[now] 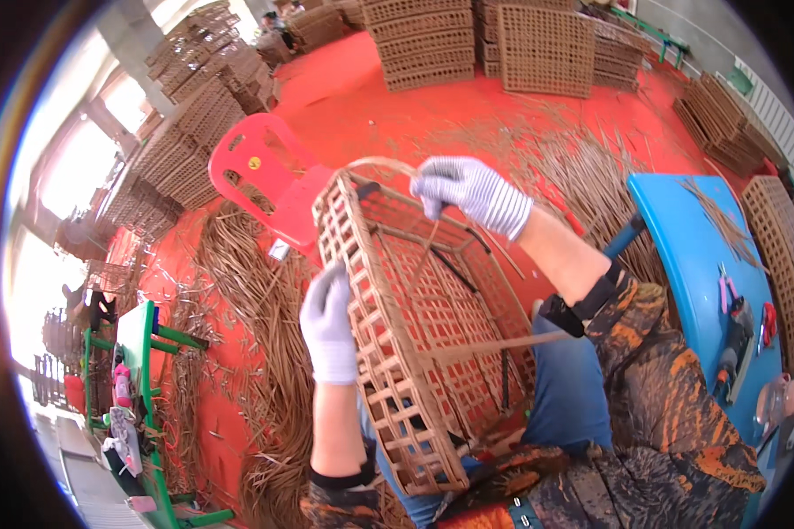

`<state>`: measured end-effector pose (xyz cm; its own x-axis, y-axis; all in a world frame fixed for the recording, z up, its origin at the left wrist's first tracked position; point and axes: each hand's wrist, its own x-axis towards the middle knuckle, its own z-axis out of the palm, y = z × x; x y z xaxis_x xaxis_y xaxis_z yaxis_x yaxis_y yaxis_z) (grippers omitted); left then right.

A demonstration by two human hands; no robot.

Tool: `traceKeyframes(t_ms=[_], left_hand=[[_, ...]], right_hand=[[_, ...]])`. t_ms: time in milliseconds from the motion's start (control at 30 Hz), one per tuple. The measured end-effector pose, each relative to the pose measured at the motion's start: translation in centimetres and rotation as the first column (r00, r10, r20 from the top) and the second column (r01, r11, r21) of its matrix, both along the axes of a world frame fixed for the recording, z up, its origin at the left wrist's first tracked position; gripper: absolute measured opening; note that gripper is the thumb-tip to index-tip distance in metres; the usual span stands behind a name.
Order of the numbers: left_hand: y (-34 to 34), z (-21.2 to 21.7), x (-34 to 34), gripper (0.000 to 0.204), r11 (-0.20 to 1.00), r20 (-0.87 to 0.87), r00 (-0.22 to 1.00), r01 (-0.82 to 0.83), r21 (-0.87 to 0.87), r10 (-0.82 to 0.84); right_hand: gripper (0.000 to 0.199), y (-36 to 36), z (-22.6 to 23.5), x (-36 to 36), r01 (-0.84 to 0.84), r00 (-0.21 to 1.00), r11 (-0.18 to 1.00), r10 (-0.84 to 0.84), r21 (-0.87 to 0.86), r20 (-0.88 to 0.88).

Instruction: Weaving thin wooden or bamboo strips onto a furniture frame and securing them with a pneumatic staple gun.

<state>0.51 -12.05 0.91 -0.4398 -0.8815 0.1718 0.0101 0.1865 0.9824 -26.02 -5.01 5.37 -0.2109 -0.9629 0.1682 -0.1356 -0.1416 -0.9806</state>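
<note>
A brown woven basket with an open lattice and dark frame bars leans on its side across my knees. My left hand, in a white glove, grips its left edge, fingertips at the lattice. My right hand, in a grey-striped glove, is closed in a pinch above the basket's far end. From its fingers a pale weaving strip arches left to the basket's far corner. Another long flat strip crosses the basket's opening toward my right forearm. The right fingertips' exact hold on the strip is partly hidden.
A red plastic chair stands just beyond the basket. At right, a blue table bears pink-handled pliers and other tools. Loose strips cover the red floor at left. Stacked woven baskets line the back. A green-framed stand is at left.
</note>
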Motion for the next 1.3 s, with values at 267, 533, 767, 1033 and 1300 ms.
traceKeyframes(t_ms=[267, 533, 767, 1033, 1300], left_hand=[[1.0, 10.4, -6.9, 0.050, 0.784, -0.454, 0.845, 0.476, 0.399, -0.281], [-4.7, 16.3, -1.5, 0.029, 0.809, -0.627, 0.702, 0.557, 0.187, -0.338], [-6.4, 16.8, 3.0, 0.036, 0.989, -0.533, 0.843, 0.016, 0.149, 0.066], [6.1, 6.6, -6.5, 0.051, 0.881, 0.385, 0.810, 0.473, 0.017, -0.442], [2.0, 4.7, -5.5, 0.029, 0.981, 0.292, 0.955, 0.009, -0.192, 0.049]], right_hand=[[0.025, 9.2, 3.7, 1.8, -0.107, 0.984, 0.994, 0.102, -0.026, -0.143], [0.020, 16.5, -1.3, -4.7, 0.203, 0.979, 0.978, -0.202, 0.041, -0.028], [0.023, 18.2, -3.0, -6.6, 0.186, 0.951, 0.981, -0.192, 0.046, 0.241], [0.023, 8.8, 3.5, 1.7, -0.113, 0.993, 0.978, 0.118, -0.173, 0.021], [0.033, 4.2, -7.0, -6.0, 0.315, 0.944, 0.947, -0.306, 0.063, -0.121]])
